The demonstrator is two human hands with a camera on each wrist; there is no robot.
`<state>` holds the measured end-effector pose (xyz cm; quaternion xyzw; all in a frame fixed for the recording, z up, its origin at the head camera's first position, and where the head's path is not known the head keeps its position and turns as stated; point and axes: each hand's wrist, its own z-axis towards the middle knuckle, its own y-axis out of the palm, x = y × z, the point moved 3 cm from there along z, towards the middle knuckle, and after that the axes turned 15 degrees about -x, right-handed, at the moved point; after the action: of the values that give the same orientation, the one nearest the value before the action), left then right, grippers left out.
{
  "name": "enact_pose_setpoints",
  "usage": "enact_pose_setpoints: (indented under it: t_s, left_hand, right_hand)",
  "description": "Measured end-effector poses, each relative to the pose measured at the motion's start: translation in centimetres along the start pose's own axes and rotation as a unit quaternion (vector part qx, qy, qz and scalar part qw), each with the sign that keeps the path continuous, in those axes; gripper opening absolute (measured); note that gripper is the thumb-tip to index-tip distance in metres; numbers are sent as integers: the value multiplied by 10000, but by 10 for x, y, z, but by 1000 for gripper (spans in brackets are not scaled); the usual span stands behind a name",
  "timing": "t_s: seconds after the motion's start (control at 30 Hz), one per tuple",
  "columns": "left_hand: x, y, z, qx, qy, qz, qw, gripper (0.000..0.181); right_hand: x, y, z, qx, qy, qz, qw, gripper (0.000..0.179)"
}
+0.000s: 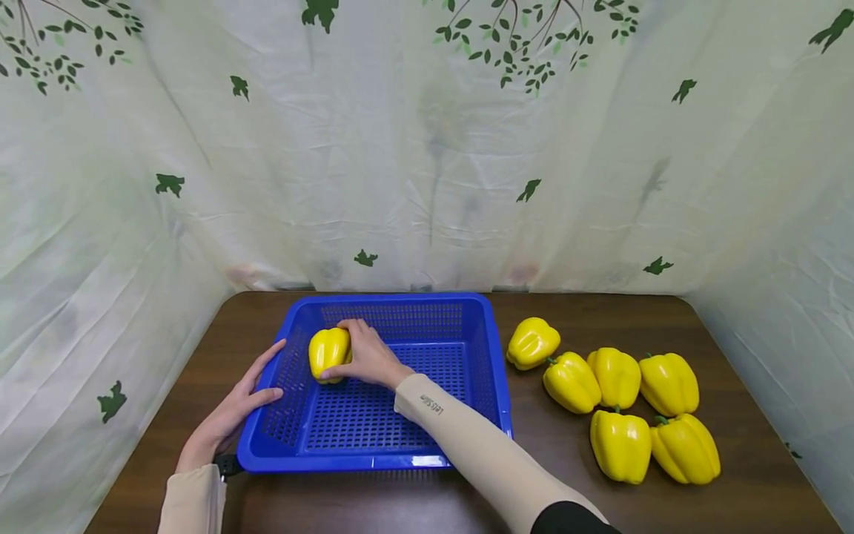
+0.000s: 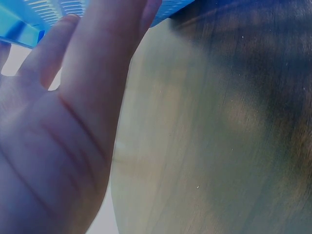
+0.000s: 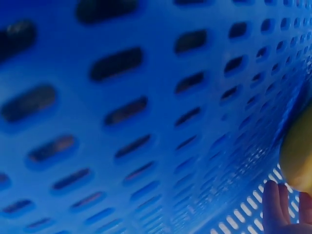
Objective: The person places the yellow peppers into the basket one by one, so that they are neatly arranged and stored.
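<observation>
A yellow bell pepper (image 1: 328, 354) is inside the blue plastic basket (image 1: 363, 464), toward its left side. My right hand (image 1: 365, 357) reaches over the basket and grips this pepper from its right, thumb at the near side and fingers at the far side. In the right wrist view the same pepper (image 3: 298, 156) shows at the right edge, beside the fingertips. My left hand (image 1: 233, 412) rests on the basket's left rim with its thumb and index finger stretched out over it. The left wrist view shows its palm and extended fingers against the basket's underside edge.
Several yellow bell peppers (image 1: 620, 446) lie grouped on the brown wooden table (image 1: 543, 482), right of the basket. The nearest one (image 1: 533, 343) sits close to the basket's right wall. A pale leaf-patterned curtain (image 1: 400, 163) hangs behind and at both sides.
</observation>
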<state>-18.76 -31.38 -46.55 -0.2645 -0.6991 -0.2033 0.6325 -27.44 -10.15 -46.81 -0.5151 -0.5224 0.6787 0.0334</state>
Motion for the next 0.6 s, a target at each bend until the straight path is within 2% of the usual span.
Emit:
enact_pose_setpoints:
  t_s: [0.4, 0.6]
  left_hand:
    - [0, 0, 0, 16, 7, -54, 10000, 73]
    - [1, 0, -1, 15, 8, -60, 10000, 73]
  right_hand:
    - [0, -1, -2, -96, -21, 119, 9999, 88]
    - [-3, -8, -4, -96, 40, 231, 9997, 88]
